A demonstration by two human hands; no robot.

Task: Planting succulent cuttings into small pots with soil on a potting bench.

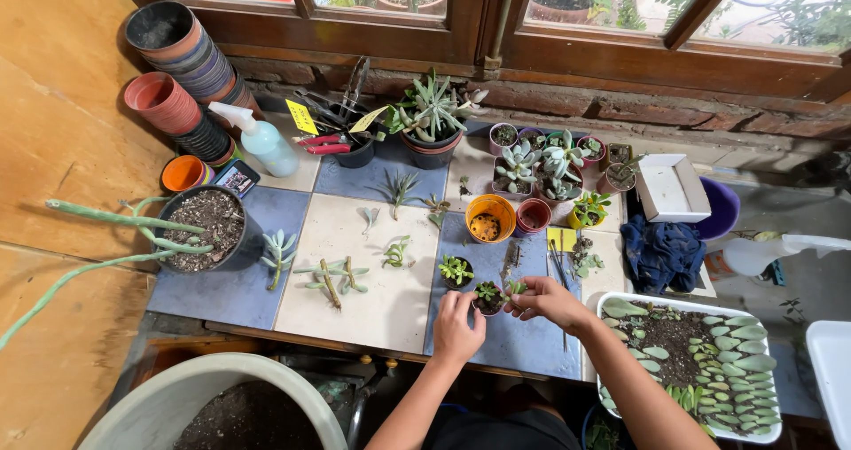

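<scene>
My left hand [456,321] grips the side of a small dark pot [487,299] holding a little green succulent on the blue tile near the table's front edge. My right hand [542,299] pinches a small green cutting [516,287] just right of that pot, fingertips touching its rim. Another small pot with a green succulent [456,271] stands just behind and to the left. Loose succulent cuttings [337,275] lie on the cream tile further left.
An orange pot [490,217] and a red pot [533,215] sit behind my hands. A white tray [771,361] of soil and leaf cuttings is at right. A black pot of soil [209,228], stacked pots [182,69], a spray bottle [263,138] and a blue cloth [661,250] surround the tiles.
</scene>
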